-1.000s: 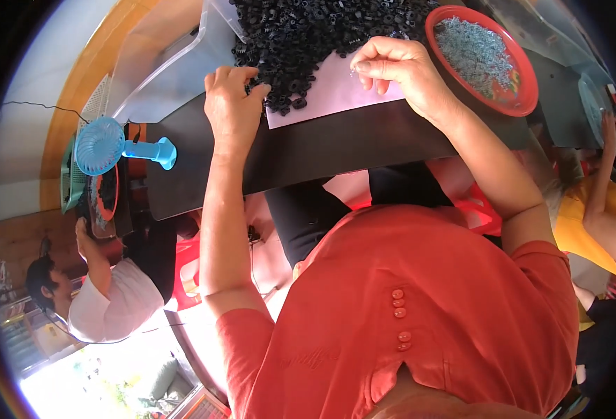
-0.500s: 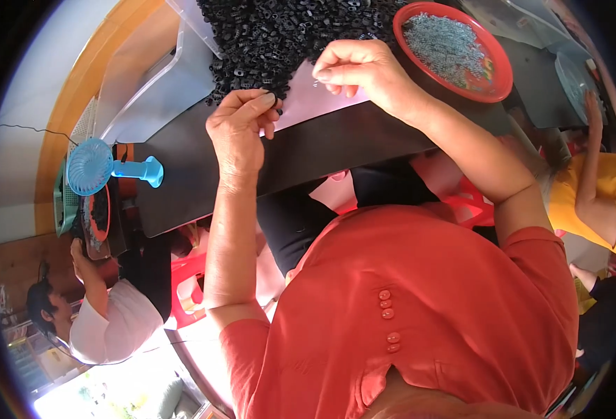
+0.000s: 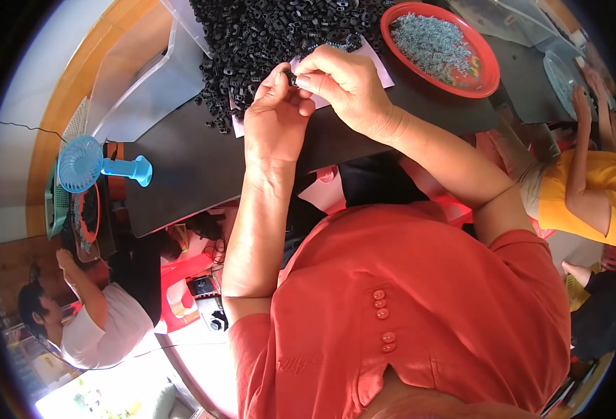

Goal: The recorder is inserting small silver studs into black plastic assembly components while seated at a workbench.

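Dark flat table (image 3: 189, 160), near edge under both forearms (image 3: 454, 164), surface showing to their left. Heap of black plastic parts (image 3: 252, 45) beyond. I see left hand (image 3: 276, 122) clamping one small black piece (image 3: 292, 79) near the heap's edge; right hand (image 3: 350, 87), fingertips together, meets it.

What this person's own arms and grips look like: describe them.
Short red cloth sleeves leave both forearms bare. The ungloved left grip and the ungloved right grip show no ring, watch, bracelet or marking.
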### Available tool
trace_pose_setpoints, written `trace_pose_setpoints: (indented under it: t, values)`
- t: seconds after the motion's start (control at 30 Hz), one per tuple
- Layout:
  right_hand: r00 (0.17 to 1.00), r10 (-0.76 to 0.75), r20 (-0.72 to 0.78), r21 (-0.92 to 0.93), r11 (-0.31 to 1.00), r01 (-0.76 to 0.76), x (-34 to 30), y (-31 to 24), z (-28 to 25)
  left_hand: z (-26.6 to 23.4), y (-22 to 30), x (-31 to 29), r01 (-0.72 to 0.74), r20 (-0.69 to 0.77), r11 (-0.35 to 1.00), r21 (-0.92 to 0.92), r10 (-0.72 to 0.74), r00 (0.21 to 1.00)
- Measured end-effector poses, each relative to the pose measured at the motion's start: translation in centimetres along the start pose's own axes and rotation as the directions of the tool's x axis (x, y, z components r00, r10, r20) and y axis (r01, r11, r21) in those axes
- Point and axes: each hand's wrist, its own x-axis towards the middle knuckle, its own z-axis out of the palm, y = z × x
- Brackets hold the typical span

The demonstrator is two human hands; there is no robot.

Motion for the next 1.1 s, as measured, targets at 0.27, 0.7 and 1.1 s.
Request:
trace_pose_setpoints:
  t: [0.27,0.7,1.1]
  values:
    - [0.986,-0.157,-0.059,-0.13,0.98,0.148,-0.2,0.4,-0.4,0.0,-0.5,-0.7,0.096,-0.024,0.995,0.002,-0.096,0.995]
    - [0.984,-0.095,0.149,-0.054,0.993,0.104,-1.1,0.2,-1.3,0.6,-0.6,-2.6,0.093,-0.1,0.935,0.344,-0.062,0.993]
    - [0.76,-0.416,0.5,-0.366,0.694,0.621,4.8,2.0,6.7,0.1,0.7,-8.6,-0.022,-0.187,0.841,0.541,0.146,0.971]
